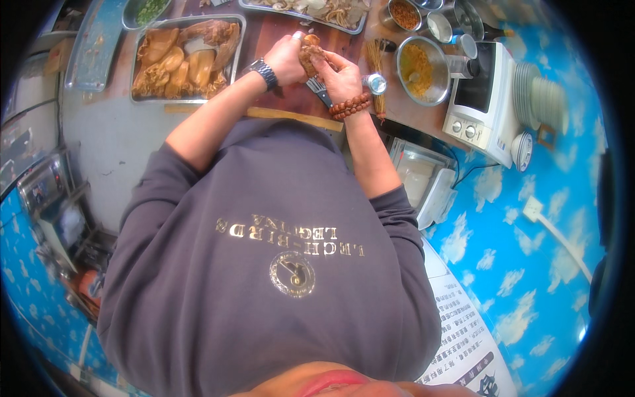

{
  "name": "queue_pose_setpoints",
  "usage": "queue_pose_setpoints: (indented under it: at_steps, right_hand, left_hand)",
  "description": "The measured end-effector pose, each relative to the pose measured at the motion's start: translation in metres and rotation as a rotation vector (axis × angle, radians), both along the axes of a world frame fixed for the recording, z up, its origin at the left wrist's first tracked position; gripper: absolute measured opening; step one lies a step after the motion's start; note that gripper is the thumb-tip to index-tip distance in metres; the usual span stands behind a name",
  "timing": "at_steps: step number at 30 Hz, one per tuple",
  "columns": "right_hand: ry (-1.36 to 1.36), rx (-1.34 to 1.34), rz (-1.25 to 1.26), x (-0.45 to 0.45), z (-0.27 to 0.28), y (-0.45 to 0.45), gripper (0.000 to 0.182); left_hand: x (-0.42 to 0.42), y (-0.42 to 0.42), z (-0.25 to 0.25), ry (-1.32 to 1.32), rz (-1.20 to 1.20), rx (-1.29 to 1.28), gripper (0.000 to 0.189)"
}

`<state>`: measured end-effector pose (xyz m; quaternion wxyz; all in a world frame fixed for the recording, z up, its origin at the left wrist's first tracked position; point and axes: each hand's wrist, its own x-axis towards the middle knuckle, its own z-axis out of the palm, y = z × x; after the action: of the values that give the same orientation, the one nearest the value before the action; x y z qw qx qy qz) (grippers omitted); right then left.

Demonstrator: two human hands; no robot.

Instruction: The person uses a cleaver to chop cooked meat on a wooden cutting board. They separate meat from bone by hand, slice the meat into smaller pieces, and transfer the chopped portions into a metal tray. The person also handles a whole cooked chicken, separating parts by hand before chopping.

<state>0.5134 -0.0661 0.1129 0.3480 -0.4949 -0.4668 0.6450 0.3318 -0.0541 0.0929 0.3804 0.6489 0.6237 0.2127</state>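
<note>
Both my hands hold a piece of brown cooked meat (pixel 312 58) above the reddish wooden board (pixel 292 101). My left hand (pixel 287 59), with a metal-band watch at the wrist, grips it from the left. The fingers of my right hand (pixel 341 77), with brown beads at the wrist, pinch its right side. Below the meat lies a slotted metal tool with a black handle (pixel 321 92), partly hidden by my right hand. A metal tray (pixel 238 54) of brown cooked meat pieces stands to the left.
Another tray (pixel 297 11) holds pale shredded food. On the right are a bundled bamboo brush (pixel 376 69), a can (pixel 375 84), a steel bowl of yellow food (pixel 400 69), seasoning bowls and a white microwave oven (pixel 483 99). A bowl of chopped greens (pixel 130 20) is at upper left.
</note>
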Motion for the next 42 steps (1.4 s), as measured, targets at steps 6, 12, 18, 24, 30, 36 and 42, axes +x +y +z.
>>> queue_pose_setpoints:
  at_steps: [6,12,18,24,30,36,42]
  right_hand:
    - [0.095,-0.006,0.043,0.003,-0.013,-0.004,0.032]
    - [0.240,-0.113,0.127,0.011,-0.014,0.002,0.026]
    - [0.010,0.076,0.280,0.010,-0.006,0.000,0.029]
    - [-0.142,0.203,0.405,0.016,-0.005,0.003,0.025]
    - [-0.341,0.463,0.250,0.004,0.003,-0.001,0.016]
    - [-0.092,0.227,0.100,0.003,-0.010,0.003,0.013]
    - [0.135,0.061,0.157,0.010,0.005,0.013,0.014]
  left_hand:
    - [0.008,-0.010,0.026,0.329,-0.008,0.118,0.065]
    - [0.007,-0.009,0.033,0.332,-0.079,0.118,0.072]
    - [0.002,-0.015,0.013,0.180,-0.103,0.058,0.076]
    - [0.000,-0.023,0.033,-0.056,-0.125,-0.024,0.058]
    - [-0.009,-0.011,0.019,-0.160,-0.146,0.033,0.053]
    - [-0.008,-0.011,0.042,-0.332,-0.029,-0.203,0.073]
    - [-0.014,-0.014,0.023,-0.454,-0.039,-0.151,0.080]
